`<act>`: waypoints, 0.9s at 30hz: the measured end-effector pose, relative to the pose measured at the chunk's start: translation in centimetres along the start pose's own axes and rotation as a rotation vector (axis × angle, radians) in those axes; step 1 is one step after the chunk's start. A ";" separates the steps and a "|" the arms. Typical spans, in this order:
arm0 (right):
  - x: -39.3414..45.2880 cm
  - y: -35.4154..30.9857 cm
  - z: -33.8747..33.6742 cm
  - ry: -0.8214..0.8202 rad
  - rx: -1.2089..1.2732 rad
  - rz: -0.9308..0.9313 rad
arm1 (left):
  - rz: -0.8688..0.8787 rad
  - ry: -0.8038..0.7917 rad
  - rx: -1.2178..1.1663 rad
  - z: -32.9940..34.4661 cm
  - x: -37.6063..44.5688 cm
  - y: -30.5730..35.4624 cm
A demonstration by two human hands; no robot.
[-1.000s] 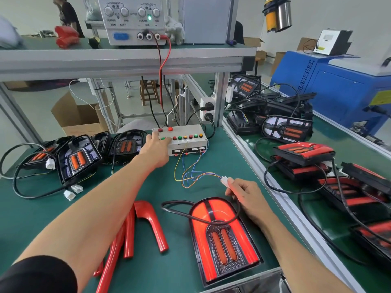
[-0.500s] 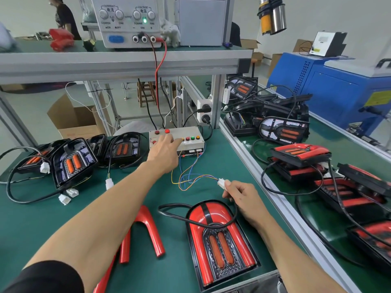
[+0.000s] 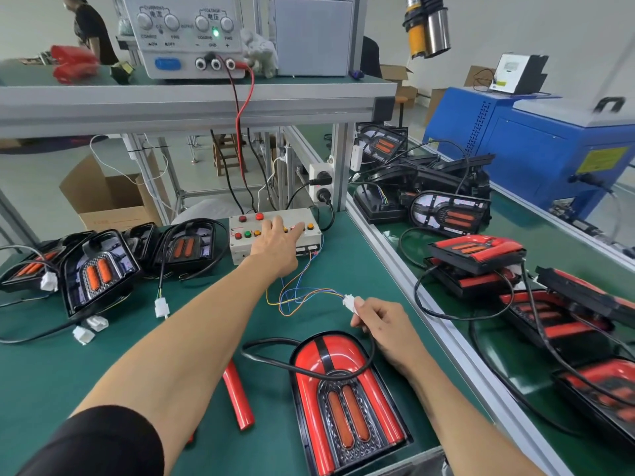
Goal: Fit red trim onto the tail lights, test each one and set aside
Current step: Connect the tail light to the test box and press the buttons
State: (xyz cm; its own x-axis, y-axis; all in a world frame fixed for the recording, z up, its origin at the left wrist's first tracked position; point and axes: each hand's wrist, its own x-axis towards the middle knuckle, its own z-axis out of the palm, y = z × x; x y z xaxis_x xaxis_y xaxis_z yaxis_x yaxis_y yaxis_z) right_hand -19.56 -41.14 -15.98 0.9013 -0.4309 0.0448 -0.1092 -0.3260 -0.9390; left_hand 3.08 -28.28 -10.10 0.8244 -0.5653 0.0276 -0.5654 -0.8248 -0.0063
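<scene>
A tail light with red trim [image 3: 347,403] lies on the green bench near the front edge, its black cable looping across its top. My right hand [image 3: 381,328] pinches the white connector [image 3: 349,301] that joins this cable to coloured wires from the button box. My left hand [image 3: 278,240] rests on the white button box [image 3: 240,249], fingers spread over the row of buttons. A loose red trim piece [image 3: 238,396] lies under my left forearm, partly hidden.
Several untrimmed black tail lights [image 3: 99,269] with cables sit at the left. Trimmed lights [image 3: 477,252] are piled on the right-hand bench beyond an aluminium rail [image 3: 412,290]. A power supply [image 3: 185,36] stands on the shelf above. A person stands far back left.
My left hand slid rightward along the button box, from the left buttons toward the right ones. The lit glow seen on the tail light a second ago is gone. My right hand kept the connector.
</scene>
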 end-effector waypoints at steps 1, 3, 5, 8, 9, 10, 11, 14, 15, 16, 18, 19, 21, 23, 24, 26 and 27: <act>0.0 0.0 0.0 -0.001 0.003 0.001 | -0.005 -0.005 0.008 0.0 0.1 0.1; 0.0 0.0 0.0 -0.004 0.004 -0.001 | -0.013 -0.017 0.019 -0.1 0.2 0.3; 0.0 -0.1 0.0 -0.005 0.019 -0.014 | -0.025 -0.024 0.018 -0.1 0.4 0.4; -0.1 -0.3 0.1 -0.001 0.041 -0.041 | -0.044 -0.037 0.007 -0.2 0.6 0.5; -0.1 -0.3 0.1 0.000 0.043 -0.044 | -0.052 -0.041 0.003 -0.2 0.6 0.5; -0.1 -0.4 0.1 0.001 0.042 -0.043 | -0.058 -0.044 0.000 -0.2 0.6 0.6; -0.1 -0.4 0.1 0.002 0.039 -0.041 | -0.062 -0.046 -0.003 -0.2 0.6 0.6; -0.1 -0.3 0.0 0.003 0.034 -0.041 | -0.056 -0.049 -0.007 0.0 0.7 0.4; 0.0 -0.3 0.1 0.003 0.034 -0.042 | -0.053 -0.050 -0.006 0.0 0.7 0.3; 0.0 -0.3 0.1 0.003 0.033 -0.041 | -0.049 -0.052 -0.003 0.1 0.6 0.3; 0.1 -0.2 0.1 0.006 0.025 -0.029 | -0.040 -0.055 0.008 0.2 0.6 0.2; 0.1 -0.2 0.1 0.008 0.021 -0.023 | -0.042 -0.055 0.010 0.2 0.6 0.3; 0.2 -0.1 0.1 0.009 0.014 -0.016 | -0.047 -0.058 0.011 0.3 0.6 0.3; 0.1 -0.1 0.1 0.011 0.013 -0.019 | -0.045 -0.063 0.009 0.3 0.7 0.3; 0.1 0.0 0.1 0.012 0.017 -0.026 | -0.045 -0.064 0.008 0.3 0.7 0.3; 0.1 0.0 0.1 0.011 0.022 -0.033 | -0.047 -0.065 0.003 0.3 0.9 0.3; 0.1 -0.1 0.1 0.009 0.022 -0.032 | -0.048 -0.066 0.002 0.3 0.9 0.3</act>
State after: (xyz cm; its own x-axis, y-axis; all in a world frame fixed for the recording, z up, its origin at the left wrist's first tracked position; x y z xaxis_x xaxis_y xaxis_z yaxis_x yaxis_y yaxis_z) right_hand -19.42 -41.08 -15.96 0.9001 -0.4287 0.0776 -0.0715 -0.3210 -0.9444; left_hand 3.66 -29.06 -10.36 0.8504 -0.5247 -0.0381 -0.5253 -0.8509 -0.0086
